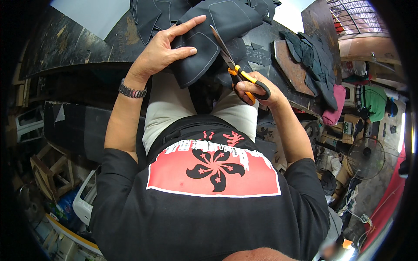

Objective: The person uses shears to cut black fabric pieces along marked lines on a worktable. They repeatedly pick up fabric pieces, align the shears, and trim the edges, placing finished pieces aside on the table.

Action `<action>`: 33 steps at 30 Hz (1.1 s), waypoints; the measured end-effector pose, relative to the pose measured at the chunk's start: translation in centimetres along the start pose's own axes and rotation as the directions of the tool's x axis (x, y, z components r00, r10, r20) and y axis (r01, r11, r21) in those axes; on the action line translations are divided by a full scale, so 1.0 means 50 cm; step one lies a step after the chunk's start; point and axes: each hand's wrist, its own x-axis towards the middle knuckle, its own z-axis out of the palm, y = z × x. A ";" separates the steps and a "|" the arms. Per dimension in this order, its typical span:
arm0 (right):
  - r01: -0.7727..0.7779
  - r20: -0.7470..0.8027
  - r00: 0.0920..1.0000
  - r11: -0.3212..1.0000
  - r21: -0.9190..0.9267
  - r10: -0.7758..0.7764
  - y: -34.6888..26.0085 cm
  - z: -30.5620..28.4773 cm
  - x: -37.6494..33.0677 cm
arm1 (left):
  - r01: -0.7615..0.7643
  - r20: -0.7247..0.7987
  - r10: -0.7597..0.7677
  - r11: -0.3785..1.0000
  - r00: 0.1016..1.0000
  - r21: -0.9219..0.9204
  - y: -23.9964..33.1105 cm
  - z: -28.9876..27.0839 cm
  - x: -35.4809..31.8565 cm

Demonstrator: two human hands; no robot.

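A sheet of dark, leather-like material (pixel 194 65) with pale drawn outlines hangs over the table's near edge above my lap. My left hand (pixel 159 51) holds its left side, thumb and forefinger spread across the top; the other fingers are mostly hidden. To the right, my right hand (pixel 267 90) is closed round the handles of scissors (pixel 240 75) with yellow, orange and black grips. Their blades point up and left, beside the sheet's outlined right part. I cannot tell whether the blades touch the material.
More dark outlined pieces (pixel 150 17) are heaped at the far side of the dark worktable (pixel 78 48). White sheets (pixel 93 15) lie at the back. Right of the scissors, dark cloth (pixel 311 56) rests over a brown board (pixel 289 65). A fan (pixel 367 153) stands at the right, a wooden frame (pixel 54 172) at the left.
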 end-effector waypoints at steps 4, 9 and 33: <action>0.001 0.023 1.000 0.999 -0.054 0.000 0.001 -0.006 -0.003 | -0.009 0.014 0.009 1.000 1.000 0.005 -0.001 -0.004 0.001; -0.039 -0.015 0.999 0.989 -0.146 0.037 -0.004 -0.012 -0.010 | 0.004 0.058 -0.006 0.999 0.998 0.043 -0.002 -0.014 0.005; 0.707 -0.620 0.521 0.704 -0.072 -0.587 -0.079 -0.055 -0.120 | -0.327 0.268 0.192 0.654 0.944 0.682 -0.059 0.192 0.006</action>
